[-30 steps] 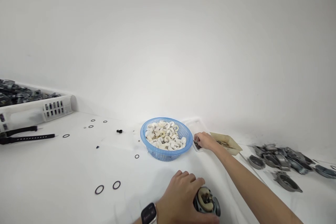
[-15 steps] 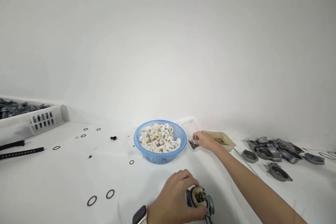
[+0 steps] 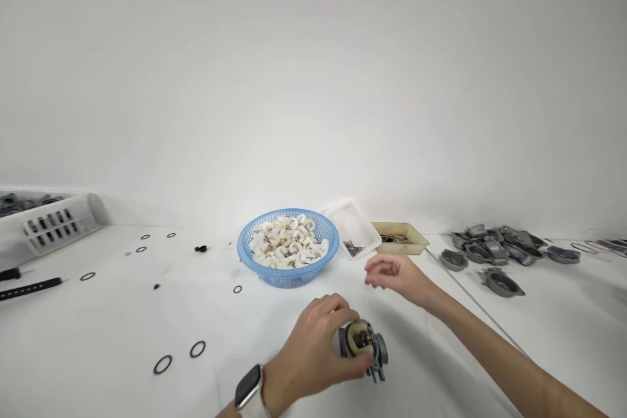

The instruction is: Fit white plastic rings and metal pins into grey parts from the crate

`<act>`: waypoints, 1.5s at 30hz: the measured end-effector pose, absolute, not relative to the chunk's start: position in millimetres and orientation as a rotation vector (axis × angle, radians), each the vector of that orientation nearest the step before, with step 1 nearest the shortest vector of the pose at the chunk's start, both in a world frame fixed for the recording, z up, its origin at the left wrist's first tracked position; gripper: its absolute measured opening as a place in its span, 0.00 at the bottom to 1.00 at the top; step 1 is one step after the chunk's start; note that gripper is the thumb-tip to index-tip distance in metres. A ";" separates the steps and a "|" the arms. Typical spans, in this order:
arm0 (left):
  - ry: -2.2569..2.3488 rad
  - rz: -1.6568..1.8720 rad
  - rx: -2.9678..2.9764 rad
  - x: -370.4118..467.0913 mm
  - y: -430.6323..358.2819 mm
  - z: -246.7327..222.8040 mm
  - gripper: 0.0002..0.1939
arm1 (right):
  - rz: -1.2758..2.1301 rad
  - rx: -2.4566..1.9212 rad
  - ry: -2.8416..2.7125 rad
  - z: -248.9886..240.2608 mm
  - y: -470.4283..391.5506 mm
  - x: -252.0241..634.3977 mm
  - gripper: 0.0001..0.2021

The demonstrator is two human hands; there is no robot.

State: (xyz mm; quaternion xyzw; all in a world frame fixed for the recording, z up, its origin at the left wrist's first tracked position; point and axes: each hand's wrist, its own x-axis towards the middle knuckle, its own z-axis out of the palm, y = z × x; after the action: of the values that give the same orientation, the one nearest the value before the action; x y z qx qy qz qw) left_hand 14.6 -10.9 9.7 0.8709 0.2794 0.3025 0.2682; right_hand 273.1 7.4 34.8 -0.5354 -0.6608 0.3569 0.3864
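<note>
My left hand (image 3: 321, 346), a watch on its wrist, grips a grey metal part (image 3: 379, 349) with a cream plastic piece (image 3: 356, 338) set in it, near the bottom centre. To the upper right, my right hand (image 3: 394, 277) is over the table with its fingers curled together; whether anything small is between the fingertips is hidden. Just beyond it stands a white tray (image 3: 345, 219) with small metal pieces (image 3: 353, 249) in its near end. A cream box (image 3: 418, 243) with dark thin pieces is beside that tray.
A blue basket (image 3: 289, 277) of white curved pieces (image 3: 289, 241) stands centrally. Grey metal housings (image 3: 502, 282) lie right, near a thin rod (image 3: 477, 302). Black rings (image 3: 197, 349) are scattered left. Black straps (image 3: 32, 289) and a white basket (image 3: 63, 228) are far left.
My right hand has come out of the white tray and back toward me. My left hand still holds the metal part. The whole view has shifted slightly.
</note>
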 end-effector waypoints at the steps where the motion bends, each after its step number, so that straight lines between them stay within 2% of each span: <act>1: 0.754 0.816 2.359 14.8 -11.8 10.3 0.15 | 0.972 -1.333 -1.654 31.1 -6.3 270.1 0.18; 5: 0.767 0.817 2.371 17.5 -16.1 10.8 0.12 | 1.136 -1.246 -1.574 13.5 -37.9 258.5 0.16; 12: 0.806 0.818 2.411 21.7 -21.3 9.8 0.12 | 1.216 -1.176 -1.350 -7.1 -40.1 245.3 0.17; 23: 0.787 0.826 2.434 18.7 -21.0 12.3 0.10 | 1.252 -1.168 -1.288 -1.4 -46.6 236.4 0.17; 31: 0.727 0.886 2.460 19.1 -19.7 7.5 0.15 | 1.227 -1.210 -1.256 6.6 -53.5 229.9 0.14; 45: 0.725 0.885 2.470 19.8 -20.4 5.8 0.14 | 1.253 -1.256 -1.291 8.3 -52.6 229.2 0.09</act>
State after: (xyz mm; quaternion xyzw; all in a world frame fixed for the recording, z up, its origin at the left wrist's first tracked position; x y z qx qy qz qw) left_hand 19.8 -20.4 5.8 0.8875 0.2606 0.3179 0.2083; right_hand 229.2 -52.6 8.3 -0.5095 -0.5235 0.5082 0.4561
